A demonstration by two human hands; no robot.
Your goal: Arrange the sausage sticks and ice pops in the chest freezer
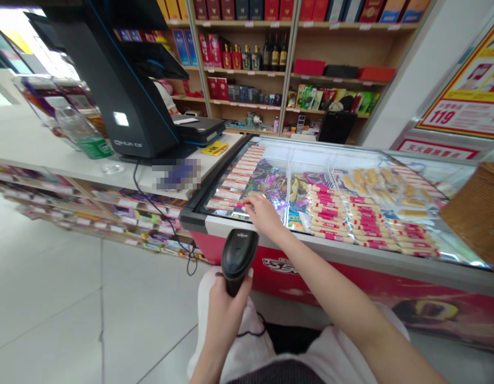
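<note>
My left hand (226, 304) is wrapped round the handle of a black barcode scanner (239, 253), held upright in front of the freezer's edge. My right hand (265, 216) reaches over the chest freezer (266, 242), its fingers pinched at the right end of a slim red-and-white packaged stick (225, 205). That stick lies at the near end of a column of similar packaged sticks (242, 173) on the glass top. To the right of my hand are rows of pale sausages with pink-red labels (329, 213). Purple and yellow snack packets (270, 184) show beside them.
A black checkout terminal (130, 106) stands on the white counter (31, 138) at left, near a plastic bottle (84, 133). Its cable (151, 210) hangs down the counter front. A brown woven basket (478, 208) is at the right. Shelves (247, 69) of boxes and bottles stand behind.
</note>
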